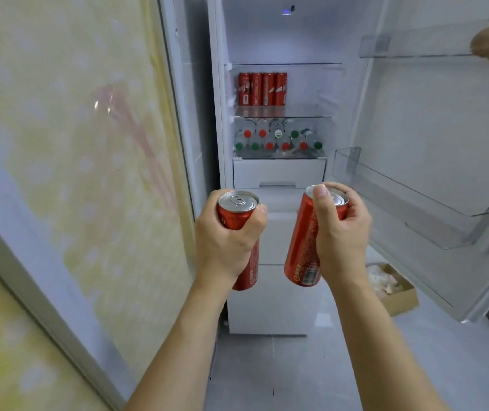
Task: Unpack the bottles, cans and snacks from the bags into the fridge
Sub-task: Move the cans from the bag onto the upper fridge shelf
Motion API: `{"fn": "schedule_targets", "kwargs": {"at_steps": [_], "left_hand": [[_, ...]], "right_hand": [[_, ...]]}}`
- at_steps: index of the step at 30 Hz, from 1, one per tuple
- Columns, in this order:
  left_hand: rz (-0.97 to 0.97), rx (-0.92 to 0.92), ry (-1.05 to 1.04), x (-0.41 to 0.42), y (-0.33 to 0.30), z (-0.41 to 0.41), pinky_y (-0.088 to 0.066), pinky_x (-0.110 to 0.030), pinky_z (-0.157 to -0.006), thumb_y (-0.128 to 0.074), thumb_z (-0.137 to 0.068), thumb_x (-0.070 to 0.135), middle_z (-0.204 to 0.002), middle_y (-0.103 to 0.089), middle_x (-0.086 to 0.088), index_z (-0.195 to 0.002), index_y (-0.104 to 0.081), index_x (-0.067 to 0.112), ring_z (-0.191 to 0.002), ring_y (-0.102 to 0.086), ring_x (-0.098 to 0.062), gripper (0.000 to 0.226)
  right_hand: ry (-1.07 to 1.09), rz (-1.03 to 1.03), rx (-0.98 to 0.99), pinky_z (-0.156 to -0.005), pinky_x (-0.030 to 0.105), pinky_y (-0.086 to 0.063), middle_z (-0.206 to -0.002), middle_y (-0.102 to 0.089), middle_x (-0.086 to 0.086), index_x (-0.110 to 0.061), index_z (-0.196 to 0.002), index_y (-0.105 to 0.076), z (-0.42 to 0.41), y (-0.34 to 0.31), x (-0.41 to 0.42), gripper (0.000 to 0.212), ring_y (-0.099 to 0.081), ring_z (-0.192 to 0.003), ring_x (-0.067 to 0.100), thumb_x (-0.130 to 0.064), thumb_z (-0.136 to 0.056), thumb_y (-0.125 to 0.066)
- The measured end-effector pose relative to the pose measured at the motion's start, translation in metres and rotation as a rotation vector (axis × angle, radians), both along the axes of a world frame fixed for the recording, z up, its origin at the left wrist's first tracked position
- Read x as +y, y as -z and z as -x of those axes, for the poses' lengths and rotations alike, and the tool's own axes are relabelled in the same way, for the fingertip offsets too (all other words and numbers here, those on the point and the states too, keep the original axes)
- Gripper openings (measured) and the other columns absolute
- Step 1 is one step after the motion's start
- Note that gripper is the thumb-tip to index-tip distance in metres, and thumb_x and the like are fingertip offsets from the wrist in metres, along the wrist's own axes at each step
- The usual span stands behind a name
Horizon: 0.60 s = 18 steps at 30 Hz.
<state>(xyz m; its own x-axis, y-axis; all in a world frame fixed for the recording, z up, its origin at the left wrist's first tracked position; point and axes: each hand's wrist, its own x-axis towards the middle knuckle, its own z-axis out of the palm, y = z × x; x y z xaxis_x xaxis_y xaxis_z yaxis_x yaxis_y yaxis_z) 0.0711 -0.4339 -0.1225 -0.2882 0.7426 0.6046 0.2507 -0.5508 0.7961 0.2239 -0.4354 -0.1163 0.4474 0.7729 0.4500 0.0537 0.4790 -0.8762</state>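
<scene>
Closest to me, both bare forearms reach out toward the open fridge. The left hand has its grip wrapped round a red can, fingers curled about the upper body, the silver top and pull tab facing up. The right hand grasps a second red can, thumb pressed over the rim, the can tilted so its barcode end points down and toward the person. The two cans are held side by side, apart from each other, in front of the white drawers. Down on the floor to the right sits a cardboard box. Farther in, capped bottles lie packed in a clear compartment. On the glass shelf above it, four red cans stand upright in a row at the left. The fridge door hangs open on the right, with clear bins.
</scene>
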Motion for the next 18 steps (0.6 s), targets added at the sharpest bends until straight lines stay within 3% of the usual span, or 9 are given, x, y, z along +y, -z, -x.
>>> {"fn": "schedule_targets", "kwargs": {"at_steps": [10, 14, 18], "left_hand": [[0.000, -0.006, 0.005, 0.084, -0.008, -0.056, -0.044, -0.008, -0.060, -0.075, -0.071, 0.041, -0.082, -0.067, 0.014, -0.088, -0.064, 0.017, -0.071, -0.063, -0.002, 0.031], [-0.016, -0.032, 0.007, 0.122, -0.015, -0.069, -0.046, -0.010, -0.061, -0.069, -0.066, 0.050, -0.080, -0.067, 0.014, -0.088, -0.064, 0.019, -0.071, -0.063, -0.004, 0.038], [-0.018, -0.030, 0.011, 0.153, -0.013, -0.069, -0.047, -0.011, -0.060, -0.069, -0.066, 0.050, -0.079, -0.067, 0.015, -0.089, -0.063, 0.019, -0.071, -0.064, -0.005, 0.039]], "right_hand": [[-0.015, -0.021, 0.008, -0.065, 0.036, -0.057, -0.084, -0.068, -0.003, -0.023, -0.092, -0.066, -0.049, -0.009, 0.089, 0.035, -0.067, -0.077, 0.019, -0.053, -0.074, -0.067], [-0.015, -0.042, 0.026, -0.062, 0.025, -0.052, -0.080, -0.067, -0.012, -0.021, -0.091, -0.066, -0.064, -0.015, 0.128, 0.031, -0.063, -0.072, 0.005, -0.047, -0.076, -0.066], [-0.032, -0.049, 0.025, -0.063, 0.023, -0.051, -0.081, -0.067, -0.013, -0.020, -0.092, -0.066, -0.063, -0.012, 0.160, 0.031, -0.062, -0.072, 0.004, -0.047, -0.077, -0.065]]}}
